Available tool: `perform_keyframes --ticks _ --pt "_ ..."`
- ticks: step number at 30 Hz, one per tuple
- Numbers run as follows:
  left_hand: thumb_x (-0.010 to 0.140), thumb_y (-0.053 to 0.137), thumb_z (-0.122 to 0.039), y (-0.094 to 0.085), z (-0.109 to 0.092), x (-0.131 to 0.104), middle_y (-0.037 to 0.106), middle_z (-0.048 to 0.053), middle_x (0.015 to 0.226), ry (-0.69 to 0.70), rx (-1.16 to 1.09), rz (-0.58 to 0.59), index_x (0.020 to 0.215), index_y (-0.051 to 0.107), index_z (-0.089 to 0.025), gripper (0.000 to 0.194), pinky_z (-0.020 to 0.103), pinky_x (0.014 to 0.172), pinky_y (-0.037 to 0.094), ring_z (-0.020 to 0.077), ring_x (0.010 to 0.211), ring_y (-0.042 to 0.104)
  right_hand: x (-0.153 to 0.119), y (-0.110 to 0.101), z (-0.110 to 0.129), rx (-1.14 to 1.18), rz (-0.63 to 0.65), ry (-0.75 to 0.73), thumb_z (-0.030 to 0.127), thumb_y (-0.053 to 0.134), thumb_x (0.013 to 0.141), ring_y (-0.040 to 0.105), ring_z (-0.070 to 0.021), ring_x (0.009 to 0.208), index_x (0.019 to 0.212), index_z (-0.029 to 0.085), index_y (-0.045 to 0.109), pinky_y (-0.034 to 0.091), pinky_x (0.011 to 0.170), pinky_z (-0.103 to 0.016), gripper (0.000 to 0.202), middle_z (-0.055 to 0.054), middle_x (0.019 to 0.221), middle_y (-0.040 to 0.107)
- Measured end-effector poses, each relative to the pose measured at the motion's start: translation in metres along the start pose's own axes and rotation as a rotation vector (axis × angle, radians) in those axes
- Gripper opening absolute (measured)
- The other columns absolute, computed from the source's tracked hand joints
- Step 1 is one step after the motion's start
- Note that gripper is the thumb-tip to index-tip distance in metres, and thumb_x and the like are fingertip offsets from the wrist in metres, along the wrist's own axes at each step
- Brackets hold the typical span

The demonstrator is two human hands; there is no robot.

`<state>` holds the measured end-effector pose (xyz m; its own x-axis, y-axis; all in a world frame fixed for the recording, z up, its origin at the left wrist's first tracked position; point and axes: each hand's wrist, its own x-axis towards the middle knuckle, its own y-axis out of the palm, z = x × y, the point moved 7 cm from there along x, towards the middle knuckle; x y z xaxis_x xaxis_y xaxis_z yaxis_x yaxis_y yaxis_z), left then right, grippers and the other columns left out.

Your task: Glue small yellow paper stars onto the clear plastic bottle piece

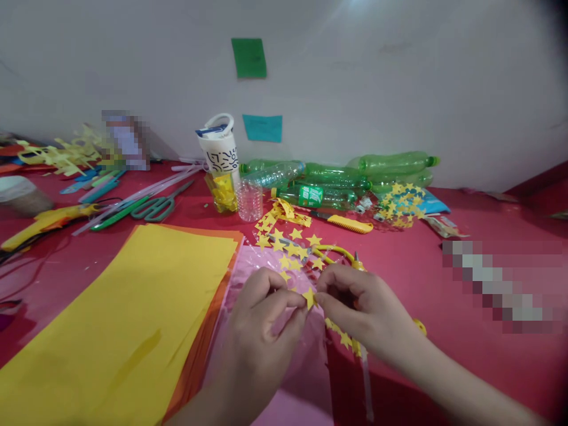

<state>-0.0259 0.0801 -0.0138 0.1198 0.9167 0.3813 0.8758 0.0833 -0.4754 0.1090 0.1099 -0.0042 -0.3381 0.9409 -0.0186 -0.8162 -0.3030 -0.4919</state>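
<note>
Pinching a small yellow star [309, 298], the two hands meet in front of the person, just above a pink sheet [302, 378] on the red tabletop [465, 378]. The left hand [261, 331] has its thumb and finger pressed together on the star's 9 o'clock side, and the right hand [366, 305] has its tips together on the 3 o'clock side. Think of that star as the middle of a clock. More loose stars [293, 265] lie close by at 11 o'clock, and a yellow paper stack [119, 296] lies at 9 o'clock. A yellow-handled tool [339, 251] that looks like scissors sits near 1 o'clock, and a green bottle [331, 198] lies on its side farther off, near 12 o'clock. The star looks like thin paper, so it should be very light and easy to bend. It probably won't slip much, but its skinny points could fold or rip. The best place to hold it would be flat across its fat middle, with a soft pinch, leaving the points alone.
</note>
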Motion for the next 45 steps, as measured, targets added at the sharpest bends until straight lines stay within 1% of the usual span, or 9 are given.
perform_keyframes --ticks 3,6,9,11,23,33,37,41,45 --pt "0.084 0.056 -0.012 0.0 0.002 0.001 0.046 -0.001 0.083 -0.018 -0.006 0.007 0.076 0.058 -0.023 0.013 0.026 0.068 0.041 0.0123 0.078 0.049 -0.003 -0.005 0.004 -0.073 -0.067 -0.065 0.017 0.053 0.081 0.041 -0.0071 0.047 0.074 0.02 0.052 0.032 0.043 -0.018 0.007 0.008 0.054 0.044" --pt "0.083 0.057 -0.012 0.001 0.004 0.002 0.047 -0.001 0.084 -0.05 -0.025 0.012 0.077 0.06 -0.024 0.013 0.026 0.068 0.042 0.0122 0.078 0.05 -0.012 -0.01 0.019 -0.231 -0.158 -0.274 0.016 0.053 0.083 0.046 -0.0081 0.046 0.083 0.02 0.057 0.035 0.046 -0.02 0.005 0.006 0.055 0.05" --pt "0.083 0.057 -0.011 0.001 0.006 0.002 0.047 -0.001 0.082 -0.071 -0.037 0.015 0.074 0.059 -0.023 0.015 0.026 0.068 0.042 0.0122 0.078 0.05 -0.021 -0.004 0.031 -0.365 -0.148 -0.493 0.013 0.051 0.085 0.057 -0.0111 0.055 0.094 0.019 0.062 0.041 0.054 -0.023 0.014 0.0 0.066 0.064" --pt "0.085 0.056 -0.013 0.0 0.006 0.002 0.046 -0.001 0.081 -0.076 -0.036 0.019 0.072 0.058 -0.022 0.017 0.026 0.066 0.042 0.0124 0.076 0.05 -0.024 -0.001 0.032 -0.41 -0.134 -0.542 0.012 0.051 0.086 0.061 -0.0131 0.06 0.097 0.019 0.062 0.044 0.057 -0.025 0.017 -0.003 0.073 0.069" --pt "0.088 0.053 -0.015 0.003 0.006 0.003 0.047 0.0 0.081 -0.037 -0.027 0.035 0.073 0.058 -0.022 0.017 0.027 0.066 0.043 0.0129 0.077 0.05 -0.021 0.001 0.027 -0.421 -0.112 -0.544 0.013 0.047 0.087 0.064 -0.0153 0.068 0.101 0.017 0.061 0.048 0.062 -0.027 0.02 -0.007 0.082 0.071" --pt "0.087 0.055 -0.015 0.001 0.005 0.001 0.047 0.0 0.081 -0.014 0.005 0.017 0.076 0.06 -0.023 0.014 0.029 0.067 0.042 0.0132 0.077 0.049 -0.023 0.003 0.024 -0.397 -0.087 -0.526 0.013 0.048 0.087 0.062 -0.0151 0.067 0.107 0.019 0.058 0.045 0.061 -0.027 0.023 -0.003 0.077 0.068" --pt "0.084 0.057 -0.014 -0.004 0.002 0.002 0.047 0.0 0.081 0.0 0.032 -0.032 0.077 0.061 -0.023 0.012 0.028 0.068 0.043 0.0133 0.077 0.051 -0.021 -0.004 0.025 -0.404 -0.134 -0.489 0.015 0.048 0.088 0.057 -0.0126 0.056 0.105 0.019 0.059 0.04 0.054 -0.025 0.021 -0.001 0.069 0.064" --pt "0.081 0.061 -0.014 -0.012 -0.001 0.007 0.05 0.0 0.081 -0.003 0.11 -0.089 0.077 0.063 -0.023 0.01 0.029 0.068 0.045 0.0139 0.076 0.053 -0.019 -0.013 0.025 -0.437 -0.184 -0.449 0.017 0.048 0.088 0.057 -0.0122 0.056 0.102 0.02 0.06 0.04 0.054 -0.024 0.018 -0.001 0.069 0.064" --pt "0.077 0.063 -0.013 -0.018 -0.006 0.011 0.05 0.001 0.081 0.033 0.176 -0.114 0.079 0.066 -0.021 0.009 0.03 0.07 0.046 0.0146 0.077 0.053 -0.021 -0.019 0.029 -0.469 -0.218 -0.463 0.016 0.047 0.089 0.051 -0.0105 0.05 0.099 0.019 0.061 0.036 0.051 -0.023 0.018 0.001 0.062 0.06"
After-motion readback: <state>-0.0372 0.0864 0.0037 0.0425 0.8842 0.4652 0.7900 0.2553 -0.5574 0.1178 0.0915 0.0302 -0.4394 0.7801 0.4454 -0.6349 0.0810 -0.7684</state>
